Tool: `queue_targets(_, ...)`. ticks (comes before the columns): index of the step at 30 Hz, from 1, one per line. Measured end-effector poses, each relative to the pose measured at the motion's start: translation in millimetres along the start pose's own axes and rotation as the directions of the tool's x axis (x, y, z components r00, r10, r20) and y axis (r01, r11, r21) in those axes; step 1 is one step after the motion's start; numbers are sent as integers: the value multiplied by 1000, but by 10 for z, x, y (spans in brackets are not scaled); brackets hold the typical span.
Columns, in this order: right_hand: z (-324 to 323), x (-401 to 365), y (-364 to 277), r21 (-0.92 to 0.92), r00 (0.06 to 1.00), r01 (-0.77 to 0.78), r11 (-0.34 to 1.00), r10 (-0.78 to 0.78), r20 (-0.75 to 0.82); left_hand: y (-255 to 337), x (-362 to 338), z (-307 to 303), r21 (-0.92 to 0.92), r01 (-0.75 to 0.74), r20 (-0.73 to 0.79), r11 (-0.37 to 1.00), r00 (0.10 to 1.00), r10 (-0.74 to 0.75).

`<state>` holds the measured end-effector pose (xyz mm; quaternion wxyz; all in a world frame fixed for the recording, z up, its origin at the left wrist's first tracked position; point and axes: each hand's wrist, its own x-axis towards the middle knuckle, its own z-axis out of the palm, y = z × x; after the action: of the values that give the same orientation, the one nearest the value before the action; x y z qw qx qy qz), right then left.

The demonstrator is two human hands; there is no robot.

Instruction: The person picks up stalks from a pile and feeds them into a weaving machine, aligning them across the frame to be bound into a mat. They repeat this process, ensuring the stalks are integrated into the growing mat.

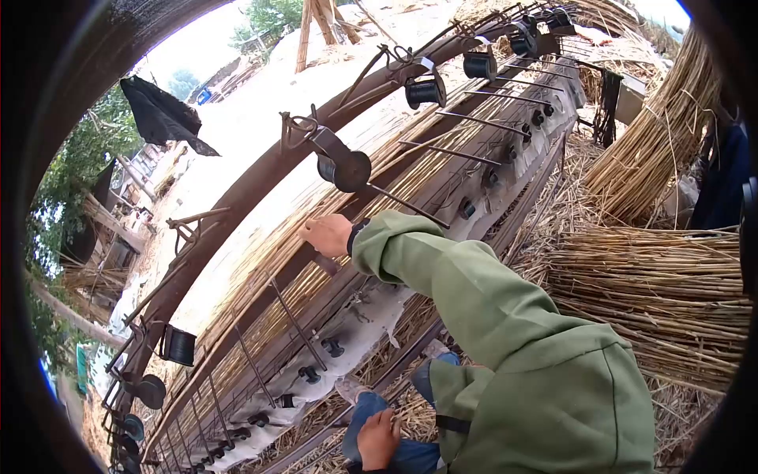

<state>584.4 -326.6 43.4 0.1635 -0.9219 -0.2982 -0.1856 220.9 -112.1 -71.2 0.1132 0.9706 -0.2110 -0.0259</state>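
My right hand (328, 235), at the end of an outstretched green sleeve, is closed over the reed layer (260, 296) on the long frame, beside a brown metal bar (292, 268). Whatever its fingers hold is hidden. Up and to the right of it, a dark wire spool (345, 168) hangs from the curved metal beam (237, 193). Low in the view, my left hand (379, 438) is near my blue-trousered knee with its fingers curled in; I cannot make out anything in them.
More spools (426, 91) hang along the beam. Thin rods (296, 324) slant across the frame, with small dark bobbins (332, 347) on a pale sheet (371, 320) below. Reed bundles (651, 296) lie at right, and one bundle (659, 134) leans upright. A black cloth (166, 114) hangs upper left.
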Motion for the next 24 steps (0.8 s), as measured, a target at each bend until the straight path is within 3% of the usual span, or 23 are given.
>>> queue_targets(1,6,-8,-46,-63,1000,1,998,1,31,7,21,-16,-39,6,-13,999,1000,-6)
queue_targets(3,11,-51,-90,-122,998,13,992,-21,-62,25,4,-64,-117,32,-40,993,999,-37)
queue_targets(6,-83,-213,-150,-220,975,110,969,-148,-164,-15,-26,-13,-70,-33,-89,997,996,27)
queue_targets(9,-433,-474,-452,-224,954,239,945,-271,-128,-30,-133,-4,-103,-9,-118,995,993,-3)
queue_targets(13,-736,-574,-643,-243,949,304,921,-270,164,-4,-100,-93,-96,-6,-51,995,999,1)
queue_targets(18,-898,-397,-618,-71,815,304,950,-220,535,61,-140,-191,-111,14,-55,994,998,-20)
queue_targets(21,-964,-300,-595,128,736,248,960,-273,620,72,-153,-217,-106,-14,-87,994,996,5)
queue_targets(24,-928,-241,-480,345,719,115,932,-317,618,37,-159,-167,-108,-20,-104,994,994,9)
